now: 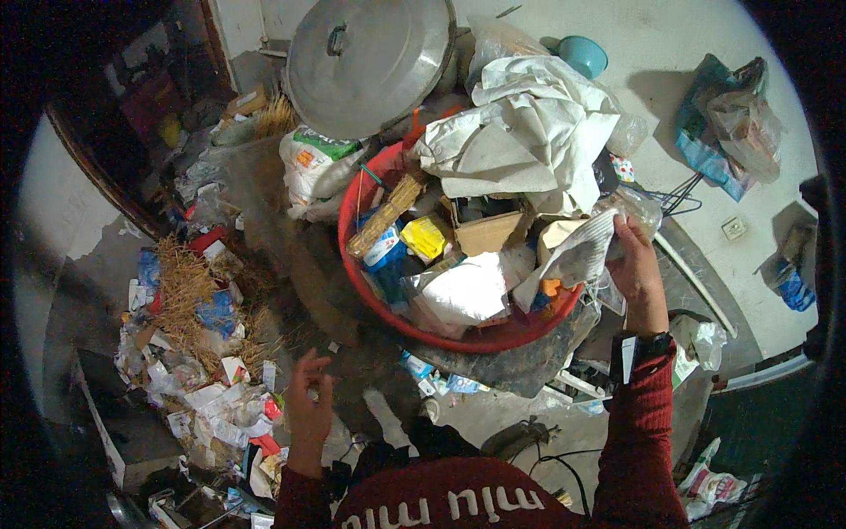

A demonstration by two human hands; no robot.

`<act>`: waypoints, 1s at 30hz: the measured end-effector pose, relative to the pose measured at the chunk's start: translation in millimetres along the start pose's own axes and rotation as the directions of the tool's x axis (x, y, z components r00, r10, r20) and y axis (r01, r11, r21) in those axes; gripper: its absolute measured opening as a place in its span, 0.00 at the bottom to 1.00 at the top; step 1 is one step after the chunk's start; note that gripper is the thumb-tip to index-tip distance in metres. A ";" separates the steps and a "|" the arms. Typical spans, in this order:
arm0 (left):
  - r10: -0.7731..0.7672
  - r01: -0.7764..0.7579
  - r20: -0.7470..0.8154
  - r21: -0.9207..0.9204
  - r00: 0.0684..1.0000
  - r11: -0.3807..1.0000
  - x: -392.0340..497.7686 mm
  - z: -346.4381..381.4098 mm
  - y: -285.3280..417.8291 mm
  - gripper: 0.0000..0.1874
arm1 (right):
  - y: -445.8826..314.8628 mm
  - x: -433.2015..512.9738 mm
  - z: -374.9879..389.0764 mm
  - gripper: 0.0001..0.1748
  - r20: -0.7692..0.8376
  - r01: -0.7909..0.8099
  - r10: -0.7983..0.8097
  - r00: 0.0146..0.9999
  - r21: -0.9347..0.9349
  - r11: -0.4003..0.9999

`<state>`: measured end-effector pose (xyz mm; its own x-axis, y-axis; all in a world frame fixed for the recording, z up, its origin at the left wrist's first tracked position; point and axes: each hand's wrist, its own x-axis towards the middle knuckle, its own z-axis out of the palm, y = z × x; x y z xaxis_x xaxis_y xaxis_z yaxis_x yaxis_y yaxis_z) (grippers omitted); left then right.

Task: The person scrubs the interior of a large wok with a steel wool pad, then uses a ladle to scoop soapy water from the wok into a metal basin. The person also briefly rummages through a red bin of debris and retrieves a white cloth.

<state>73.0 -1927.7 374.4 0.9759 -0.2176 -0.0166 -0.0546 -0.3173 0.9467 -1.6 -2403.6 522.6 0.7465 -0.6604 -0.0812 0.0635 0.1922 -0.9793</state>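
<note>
My right hand (638, 281) pinches the upper corner of a thin, ribbed whitish cloth or sheet (578, 251). The piece hangs over the right side of a large red plastic basin (423, 334). Inside the basin lie an open cardboard box (489, 235), a yellow packet (424, 238), a blue package (386, 254), a bundled straw brush (386, 218) and a bright white sheet (466, 291). A crumpled off-white cloth (529, 132) covers its far side. Lower left of the basin, my left hand (310, 403) is empty, its fingers loosely curled and apart.
Behind the basin leans a big metal lid (370, 59), with a white plastic bag (317, 172) below it. Straw (185, 284) and loose litter (218, 410) cover the floor at left. Bags (720, 125) hang on the right wall near wire hangers (681, 202). A cable (562, 463) lies below.
</note>
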 end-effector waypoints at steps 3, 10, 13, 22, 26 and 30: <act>0.015 -0.017 -0.053 -0.036 0.998 0.999 -7.1 -18.5 -6.8 0.23 | -21.3 -6.2 16.9 0.16 -0.078 0.039 -0.036 0.996 0.028 0.999; 0.044 -0.045 -0.043 -0.022 0.998 0.999 -12.1 -58.0 -22.0 0.23 | -41.4 -2.7 53.8 0.14 0.100 0.340 -0.368 0.924 -0.654 0.676; 0.054 -0.054 -0.070 -0.003 0.996 0.999 -18.1 -77.3 -29.2 0.24 | -35.4 -4.0 60.9 0.14 0.059 0.380 -0.395 0.917 -0.437 0.815; -0.058 0.059 -0.171 0.001 0.984 0.998 -49.1 -136.4 -64.5 0.24 | 114.6 -6.5 63.1 0.10 0.654 0.580 -0.214 0.726 -0.749 -0.320; -0.039 0.053 -0.267 0.045 0.963 0.998 -72.8 -167.4 -83.4 0.24 | 185.9 -8.4 45.4 0.07 0.431 0.425 0.103 0.896 -0.902 0.078; -0.125 0.139 -0.363 0.012 0.923 0.990 -97.1 -195.4 -100.1 0.24 | 219.5 1.6 24.1 0.10 0.500 0.472 0.237 0.833 -0.865 0.168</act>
<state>25.0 -1694.5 344.1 0.9847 0.1736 -0.0167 0.0785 -0.3557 0.9313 29.5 -2345.0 312.0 0.9681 -0.1415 -0.2070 -0.2103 -0.9078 -0.3630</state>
